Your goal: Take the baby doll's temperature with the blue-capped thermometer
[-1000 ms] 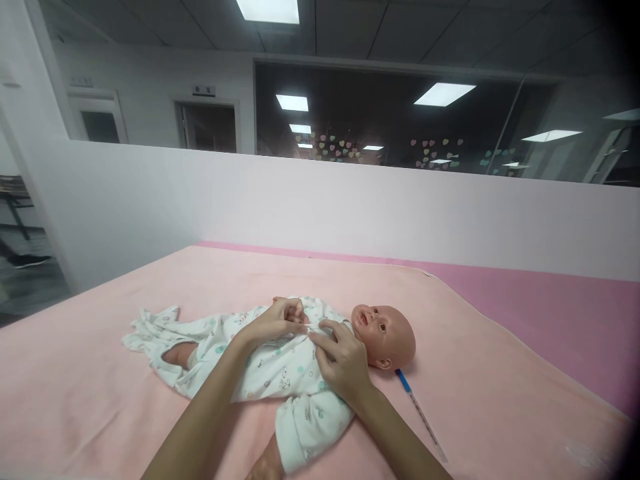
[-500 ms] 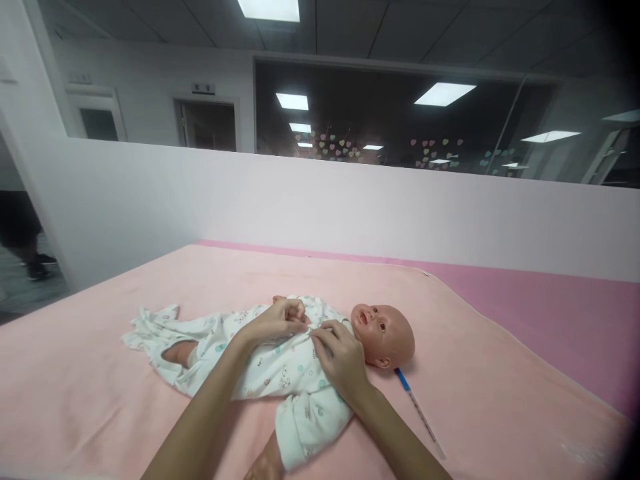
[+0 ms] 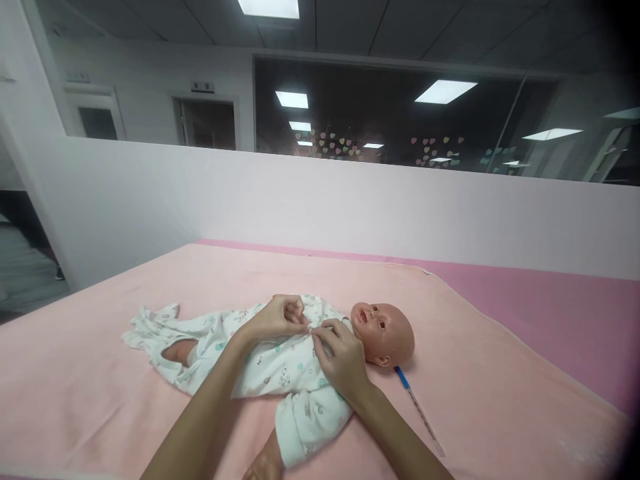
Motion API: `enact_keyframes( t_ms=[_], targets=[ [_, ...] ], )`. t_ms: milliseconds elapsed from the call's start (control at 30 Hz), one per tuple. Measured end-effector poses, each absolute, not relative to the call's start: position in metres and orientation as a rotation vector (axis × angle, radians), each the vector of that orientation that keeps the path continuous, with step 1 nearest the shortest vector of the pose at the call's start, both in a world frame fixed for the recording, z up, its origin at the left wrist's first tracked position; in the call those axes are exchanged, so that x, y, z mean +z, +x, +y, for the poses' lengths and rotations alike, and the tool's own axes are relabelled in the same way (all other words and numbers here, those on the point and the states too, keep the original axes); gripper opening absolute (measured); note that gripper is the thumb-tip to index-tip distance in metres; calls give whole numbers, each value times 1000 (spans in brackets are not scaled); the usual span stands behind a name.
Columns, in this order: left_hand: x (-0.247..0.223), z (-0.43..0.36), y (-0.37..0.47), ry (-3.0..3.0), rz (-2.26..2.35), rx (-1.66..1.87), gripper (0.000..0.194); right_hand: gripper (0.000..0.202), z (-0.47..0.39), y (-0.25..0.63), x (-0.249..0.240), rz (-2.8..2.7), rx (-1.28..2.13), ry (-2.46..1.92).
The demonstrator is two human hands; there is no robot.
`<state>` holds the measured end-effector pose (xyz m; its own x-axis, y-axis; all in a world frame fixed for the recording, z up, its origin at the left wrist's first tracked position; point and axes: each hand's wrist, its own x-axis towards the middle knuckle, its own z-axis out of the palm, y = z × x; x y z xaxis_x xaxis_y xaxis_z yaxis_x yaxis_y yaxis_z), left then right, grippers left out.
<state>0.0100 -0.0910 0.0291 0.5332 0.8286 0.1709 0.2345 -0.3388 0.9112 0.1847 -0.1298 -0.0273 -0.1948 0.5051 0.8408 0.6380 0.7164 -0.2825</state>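
On the pink blanket (image 3: 100, 373) we see a doll (image 3: 383, 331) lying in a white romper (image 3: 270, 363). Our left hand (image 3: 277, 319) and right hand (image 3: 340, 357) meet at its chest, fingers pinching the romper's front near the neck. A thermometer (image 3: 419, 411) lies beside the head.

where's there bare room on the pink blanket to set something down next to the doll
Free: the blanket between the doll and the white partition, and its right side past the thermometer. Crowded: the doll's chest, where the left hand and right hand pinch the romper.
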Motion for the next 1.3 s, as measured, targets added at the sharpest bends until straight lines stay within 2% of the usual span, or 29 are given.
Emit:
enact_keyframes(
  t_ms=[667, 1300],
  targets=[
    [31, -91, 10, 1929, 849, 850, 25, 15, -130, 185, -27, -1841, -177, -891],
    [45, -95, -33, 1781, 912, 492, 36, 23, -130, 185, -24, -1831, -170, -892]
  ],
)
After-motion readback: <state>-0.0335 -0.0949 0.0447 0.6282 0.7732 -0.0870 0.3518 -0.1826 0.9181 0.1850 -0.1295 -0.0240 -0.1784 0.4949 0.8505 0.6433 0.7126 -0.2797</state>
